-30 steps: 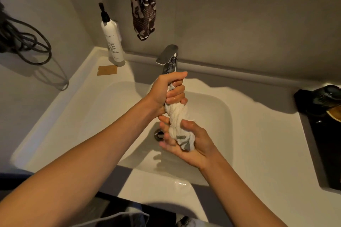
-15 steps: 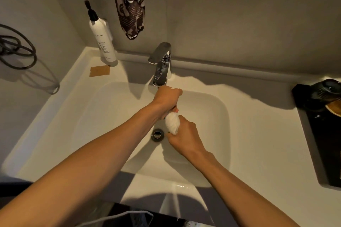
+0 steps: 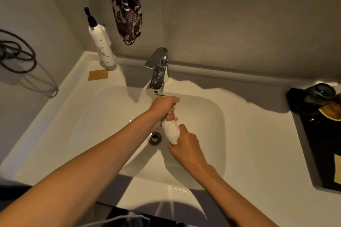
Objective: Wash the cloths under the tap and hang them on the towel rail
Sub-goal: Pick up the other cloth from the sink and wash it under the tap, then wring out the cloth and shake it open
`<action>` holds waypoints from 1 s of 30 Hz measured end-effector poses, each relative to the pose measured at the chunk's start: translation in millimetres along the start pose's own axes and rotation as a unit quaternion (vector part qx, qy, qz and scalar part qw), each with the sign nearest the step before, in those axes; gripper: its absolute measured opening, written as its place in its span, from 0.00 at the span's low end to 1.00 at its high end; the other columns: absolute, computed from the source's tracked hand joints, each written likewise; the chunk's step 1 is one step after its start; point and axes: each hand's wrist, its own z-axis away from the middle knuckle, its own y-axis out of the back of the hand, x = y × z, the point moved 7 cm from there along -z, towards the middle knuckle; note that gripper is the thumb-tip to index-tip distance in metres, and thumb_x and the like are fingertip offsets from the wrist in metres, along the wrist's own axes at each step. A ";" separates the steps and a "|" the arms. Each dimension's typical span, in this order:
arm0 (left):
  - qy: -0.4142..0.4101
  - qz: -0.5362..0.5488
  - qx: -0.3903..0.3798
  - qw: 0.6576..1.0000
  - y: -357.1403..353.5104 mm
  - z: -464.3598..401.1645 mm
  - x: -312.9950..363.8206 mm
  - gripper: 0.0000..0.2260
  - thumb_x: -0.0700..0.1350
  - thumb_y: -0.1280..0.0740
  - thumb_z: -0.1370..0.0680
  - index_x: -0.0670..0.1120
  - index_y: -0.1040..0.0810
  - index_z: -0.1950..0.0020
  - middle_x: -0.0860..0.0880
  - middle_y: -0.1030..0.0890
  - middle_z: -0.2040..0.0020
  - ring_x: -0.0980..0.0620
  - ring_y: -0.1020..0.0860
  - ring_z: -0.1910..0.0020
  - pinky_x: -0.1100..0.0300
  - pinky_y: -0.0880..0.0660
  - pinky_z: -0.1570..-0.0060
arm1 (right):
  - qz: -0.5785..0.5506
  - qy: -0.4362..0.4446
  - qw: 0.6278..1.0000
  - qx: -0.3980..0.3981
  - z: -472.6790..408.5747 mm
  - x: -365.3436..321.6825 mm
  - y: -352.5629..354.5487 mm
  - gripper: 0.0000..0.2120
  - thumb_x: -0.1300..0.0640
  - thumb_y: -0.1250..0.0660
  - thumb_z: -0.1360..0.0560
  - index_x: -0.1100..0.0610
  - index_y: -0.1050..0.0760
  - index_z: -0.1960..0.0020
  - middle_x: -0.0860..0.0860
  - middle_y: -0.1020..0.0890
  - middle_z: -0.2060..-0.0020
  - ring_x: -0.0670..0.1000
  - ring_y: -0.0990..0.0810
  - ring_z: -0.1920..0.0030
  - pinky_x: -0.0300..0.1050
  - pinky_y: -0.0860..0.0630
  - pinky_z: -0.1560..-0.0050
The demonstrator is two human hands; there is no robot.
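we have the white cloth rolled tight over the sink, near the drain, below the tap. our left hand grips its far end, our right hand its near end. judging by this, we're wringing; next we unroll and hang it.

Single head cam on me, wide-angle, looking steeply down and forward over the sink; tap near centre, my forearms enter from the bottom edge, wall fills the top.
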 end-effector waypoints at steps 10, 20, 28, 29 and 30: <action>0.013 -0.135 -0.071 0.988 6.8 58.7 1.2 0.26 0.69 0.32 0.29 0.50 0.21 0.45 0.44 0.17 0.49 0.43 0.16 0.55 0.48 0.19 0.49 | -0.105 -0.009 0.993 0.050 23.1 -4.8 57.2 0.26 0.30 0.36 0.29 0.48 0.34 0.43 0.43 0.22 0.55 0.45 0.20 0.59 0.41 0.23 0.63; -0.051 0.068 -0.043 0.995 -6.9 81.8 18.8 0.08 0.37 0.34 0.23 0.34 0.20 0.48 0.38 0.16 0.58 0.46 0.16 0.60 0.55 0.18 0.60 | -0.249 0.107 0.962 0.043 38.0 -18.2 72.8 0.16 0.40 0.45 0.19 0.35 0.33 0.32 0.35 0.22 0.40 0.44 0.21 0.41 0.50 0.20 0.43; -0.055 0.230 -0.114 0.965 -23.0 91.0 25.0 0.14 0.35 0.44 0.21 0.33 0.24 0.40 0.33 0.18 0.42 0.37 0.20 0.40 0.44 0.26 0.36 | -0.269 0.087 0.952 0.114 28.1 -25.9 109.1 0.15 0.37 0.38 0.26 0.40 0.24 0.42 0.40 0.20 0.45 0.39 0.21 0.49 0.38 0.22 0.52; -0.059 0.233 -0.115 0.964 -24.7 90.6 26.5 0.14 0.34 0.44 0.21 0.32 0.24 0.39 0.33 0.19 0.41 0.37 0.21 0.39 0.44 0.26 0.35 | -0.217 0.114 0.959 0.140 28.0 -30.1 115.3 0.13 0.39 0.33 0.27 0.40 0.24 0.44 0.37 0.21 0.47 0.38 0.22 0.48 0.36 0.22 0.50; -0.064 0.232 -0.115 0.964 -26.0 90.3 28.1 0.15 0.34 0.44 0.21 0.32 0.25 0.38 0.33 0.19 0.40 0.37 0.21 0.38 0.44 0.26 0.35 | -0.169 0.133 0.964 0.159 26.9 -34.3 119.8 0.10 0.43 0.31 0.27 0.39 0.24 0.46 0.35 0.21 0.49 0.38 0.22 0.48 0.36 0.22 0.50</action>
